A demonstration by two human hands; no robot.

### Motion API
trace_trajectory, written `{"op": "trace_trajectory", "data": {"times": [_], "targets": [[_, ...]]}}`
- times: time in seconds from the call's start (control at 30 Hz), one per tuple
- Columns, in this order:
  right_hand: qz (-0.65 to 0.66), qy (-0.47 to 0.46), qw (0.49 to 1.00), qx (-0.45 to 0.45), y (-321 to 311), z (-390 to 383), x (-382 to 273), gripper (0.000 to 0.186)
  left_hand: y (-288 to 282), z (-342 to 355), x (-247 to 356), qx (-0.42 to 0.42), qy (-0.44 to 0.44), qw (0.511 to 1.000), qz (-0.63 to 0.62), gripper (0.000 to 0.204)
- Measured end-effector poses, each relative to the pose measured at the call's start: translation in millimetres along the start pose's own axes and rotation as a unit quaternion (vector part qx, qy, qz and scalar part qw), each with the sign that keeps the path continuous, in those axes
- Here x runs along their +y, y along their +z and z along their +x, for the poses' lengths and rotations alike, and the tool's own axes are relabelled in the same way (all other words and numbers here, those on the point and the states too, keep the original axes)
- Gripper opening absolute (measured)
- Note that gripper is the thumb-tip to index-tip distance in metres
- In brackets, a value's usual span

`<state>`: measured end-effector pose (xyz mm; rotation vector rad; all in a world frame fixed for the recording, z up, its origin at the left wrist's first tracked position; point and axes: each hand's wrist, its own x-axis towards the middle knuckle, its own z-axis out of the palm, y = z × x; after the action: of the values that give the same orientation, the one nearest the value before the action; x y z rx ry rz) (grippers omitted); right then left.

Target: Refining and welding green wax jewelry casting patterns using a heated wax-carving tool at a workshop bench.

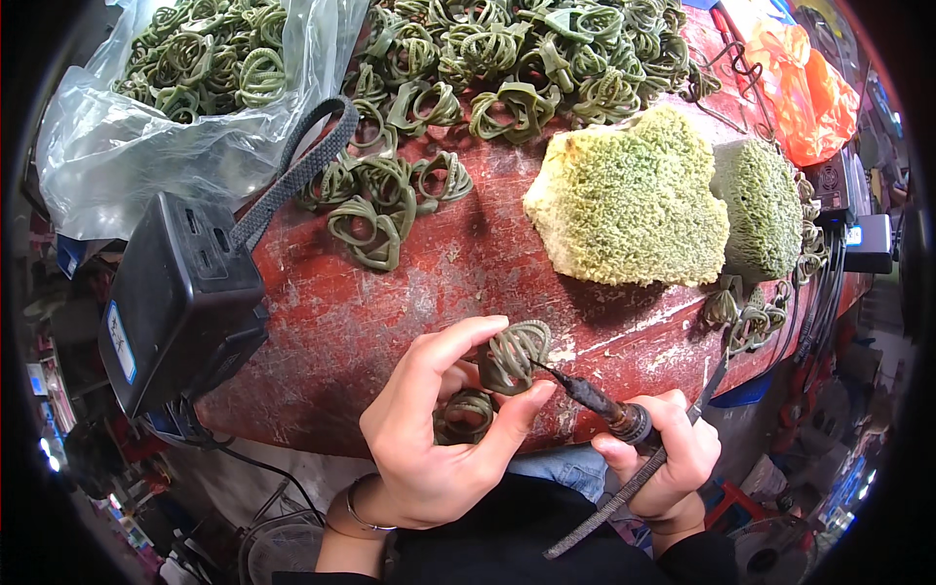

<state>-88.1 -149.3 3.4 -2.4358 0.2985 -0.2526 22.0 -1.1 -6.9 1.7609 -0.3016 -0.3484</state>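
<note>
Centrally, a green looped piece (514,356) is held above the near edge of the red table (327,356) by the left hand (434,458); its upper loops are pinched between thumb and fingertips, and its lower loop is enclosed within the curve of the hand. A dark pointed tool (597,398) is gripped by the thumb and curled fingers of the right hand (673,450). The tip is directed leftward at the upper loops; whether contact is made cannot be told. The right hand is also crossed diagonally by a long grey strip (619,499).

Beyond the hands, a porous yellow-green block (634,200) is positioned right of centre, with a darker green block (762,210) placed just beside it. A small group of similar pieces (385,200) is laid left of centre, and a large pile (507,54) is heaped at the far side. Further pieces are contained in a clear plastic bag (107,161) at the far left. Nearer, a black box-shaped device (185,302) is fitted with a woven strap (292,171).
</note>
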Motion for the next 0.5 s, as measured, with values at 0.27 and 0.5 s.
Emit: {"op": "trace_trajectory", "data": {"times": [0.27,0.5], "targets": [[-0.018,-0.005,1.0,-0.002,-0.5,-0.5,1.4,0.04,0.0,0.6,3.1,0.001,-0.025,1.0,-0.009,0.044],[0.013,0.01,1.0,0.002,-3.6,-2.4,1.4,0.036,-3.9,-1.0,-1.7,-0.037,-0.004,0.999,-0.014,0.044]]}}
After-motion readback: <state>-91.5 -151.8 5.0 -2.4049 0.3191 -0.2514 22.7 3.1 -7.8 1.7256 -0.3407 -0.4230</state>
